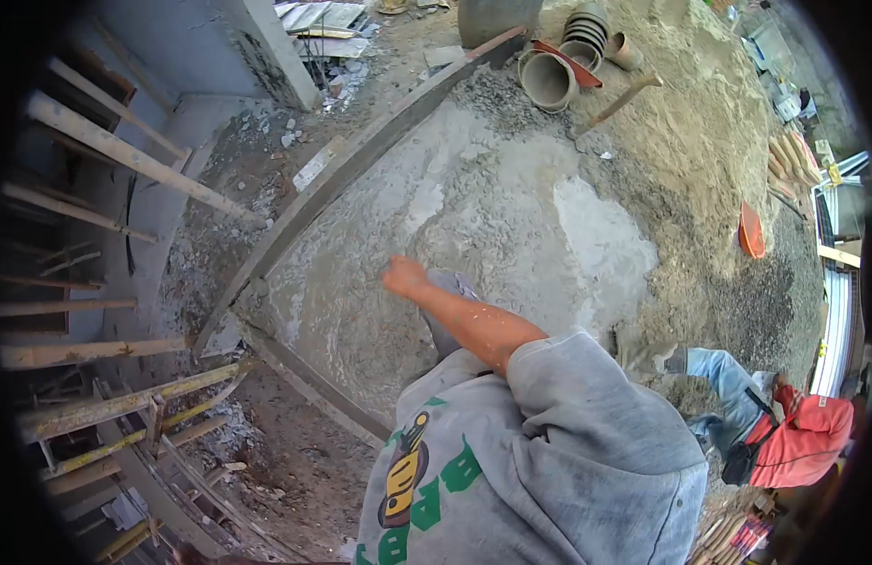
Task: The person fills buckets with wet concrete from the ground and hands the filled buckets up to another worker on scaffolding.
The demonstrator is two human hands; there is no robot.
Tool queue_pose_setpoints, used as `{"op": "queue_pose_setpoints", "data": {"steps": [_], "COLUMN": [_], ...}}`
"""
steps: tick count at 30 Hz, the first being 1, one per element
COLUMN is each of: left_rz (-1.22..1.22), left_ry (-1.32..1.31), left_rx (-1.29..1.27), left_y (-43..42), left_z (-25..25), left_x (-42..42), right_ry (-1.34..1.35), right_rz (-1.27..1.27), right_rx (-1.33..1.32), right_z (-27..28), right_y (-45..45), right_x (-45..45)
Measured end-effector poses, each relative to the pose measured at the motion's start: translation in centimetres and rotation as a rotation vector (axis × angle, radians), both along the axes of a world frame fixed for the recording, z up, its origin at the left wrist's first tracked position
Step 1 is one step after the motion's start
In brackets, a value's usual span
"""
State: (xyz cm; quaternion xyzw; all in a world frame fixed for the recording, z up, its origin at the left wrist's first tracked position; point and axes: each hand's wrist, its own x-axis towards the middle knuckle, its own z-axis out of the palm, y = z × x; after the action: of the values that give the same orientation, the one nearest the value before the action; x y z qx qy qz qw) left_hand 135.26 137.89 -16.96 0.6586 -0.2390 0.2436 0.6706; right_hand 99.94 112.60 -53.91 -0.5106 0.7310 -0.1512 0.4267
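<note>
My right hand is closed in a fist, with the arm stretched out from a grey short sleeve. What the fingers hold, if anything, is hidden from above. Below the fist spreads wet grey mortar, smeared over the ground inside a low raised border. A grey trouser leg shows behind my forearm. Along the bottom left edge runs a dark sliver that may be my left arm; its fingers cannot be made out.
Stacked buckets and a tilted bucket stand by a sand heap, near a wooden handle. An orange scoop-like thing lies at right. A person in red bends nearby. Wooden poles lean at left.
</note>
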Motion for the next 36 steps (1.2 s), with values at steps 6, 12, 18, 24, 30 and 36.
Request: {"op": "queue_pose_setpoints", "data": {"steps": [6,12,18,24,30,36], "left_rz": [-0.795,-1.297,-1.122,-1.101,-1.181,-0.977], "left_ry": [0.547,0.516,0.641,0.699,0.801,0.865], "left_rx": [0.769,1.058,1.404,1.646,1.722,1.863], "left_y": [-15.8,-25.2,-35.9,-48.0,-52.2,-48.6], "left_z": [-23.3,-25.9,-35.6,-41.7,-50.8,-57.7], "left_x": [-5.1,-26.0,-34.3,-50.9,-60.8,-57.0], "right_ry": [0.388,0.325,0.32,0.242,0.546,0.578], "right_rz": [-0.764,-0.882,-0.553,-0.556,-0.837,-0.818], "right_rx": [-0.029,0.523,0.62,0.22,-0.241,-0.062], "right_z": [-2.9,-6.3,-20.1,-26.0,-29.1,-31.9], "right_y": [9.9,19.2,7.0,-21.4,-43.2,-49.1], "right_x": [-37.5,-47.6,-57.8,-67.3,-80.5,-85.5]}}
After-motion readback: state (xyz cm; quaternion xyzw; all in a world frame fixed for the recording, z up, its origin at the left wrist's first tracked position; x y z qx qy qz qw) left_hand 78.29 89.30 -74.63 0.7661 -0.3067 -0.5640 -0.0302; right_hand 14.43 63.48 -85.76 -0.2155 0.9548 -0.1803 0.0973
